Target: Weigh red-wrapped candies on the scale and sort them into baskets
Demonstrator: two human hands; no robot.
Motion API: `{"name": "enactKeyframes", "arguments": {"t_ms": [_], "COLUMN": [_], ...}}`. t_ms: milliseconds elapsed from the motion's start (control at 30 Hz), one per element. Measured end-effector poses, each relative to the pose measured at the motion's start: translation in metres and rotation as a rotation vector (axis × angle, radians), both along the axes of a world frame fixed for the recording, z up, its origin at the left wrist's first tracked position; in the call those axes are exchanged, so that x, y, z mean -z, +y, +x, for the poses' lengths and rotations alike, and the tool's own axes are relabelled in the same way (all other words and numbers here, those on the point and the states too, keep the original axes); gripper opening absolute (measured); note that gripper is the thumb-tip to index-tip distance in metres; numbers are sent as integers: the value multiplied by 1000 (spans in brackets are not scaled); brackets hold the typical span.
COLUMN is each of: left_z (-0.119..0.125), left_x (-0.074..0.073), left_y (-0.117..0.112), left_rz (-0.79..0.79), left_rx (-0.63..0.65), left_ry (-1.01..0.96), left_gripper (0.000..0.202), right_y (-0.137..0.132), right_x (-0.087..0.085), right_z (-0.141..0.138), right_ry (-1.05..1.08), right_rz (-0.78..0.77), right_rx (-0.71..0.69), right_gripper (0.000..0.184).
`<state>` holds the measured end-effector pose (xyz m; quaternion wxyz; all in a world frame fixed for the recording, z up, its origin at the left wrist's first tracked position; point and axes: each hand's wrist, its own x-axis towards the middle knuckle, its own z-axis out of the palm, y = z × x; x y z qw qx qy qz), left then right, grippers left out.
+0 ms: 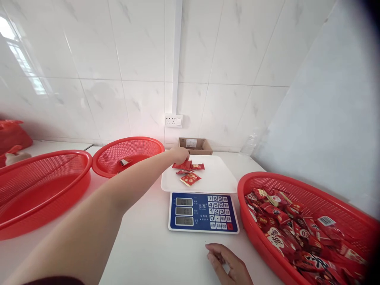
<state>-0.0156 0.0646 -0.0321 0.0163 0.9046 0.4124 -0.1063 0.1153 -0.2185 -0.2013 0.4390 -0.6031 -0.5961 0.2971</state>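
My left hand (179, 154) reaches over the white pan (213, 174) of a digital scale, its fingers closed on a small red wrapped candy (183, 165). Right beside it on the pan lie a few more red wrapped candies (190, 179), one with gold print. Below the pan, the blue keypad panel (203, 213) faces me, with three small displays at its left. My right hand (228, 263) rests low in front of the scale, fingers loosely bent and thumb apart from the index finger, holding nothing.
A red basket (246, 198) full of assorted red wrapped packets stands at the right. On the left are two more red baskets, a near one (44, 158) and a farther one (129, 142) with a few items inside. A cardboard box (195, 146) sits behind the pan, against the tiled wall.
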Motion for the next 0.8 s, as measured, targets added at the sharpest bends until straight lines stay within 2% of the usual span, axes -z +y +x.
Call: {"name": "enactKeyframes", "arguments": {"t_ms": [167, 333, 533, 667, 800], "left_z": [-1, 13, 33, 31, 14], "left_x": [-1, -4, 11, 19, 15], "left_y": [-9, -25, -43, -37, -23], "left_rz": [63, 124, 30, 61, 133], "left_rx": [21, 42, 130, 86, 21], "left_ry": [-133, -354, -460, -473, -474], "left_gripper": [30, 33, 24, 32, 34], "right_y": [-1, -4, -6, -6, -6], "right_x": [1, 2, 2, 1, 1], "right_z": [2, 0, 1, 1, 1], "right_ry": [-30, -34, -37, -56, -60], "right_rz": [-6, -39, -74, -73, -80], "right_rx": [-2, 36, 31, 21, 17], "right_gripper": [21, 24, 24, 25, 26]}}
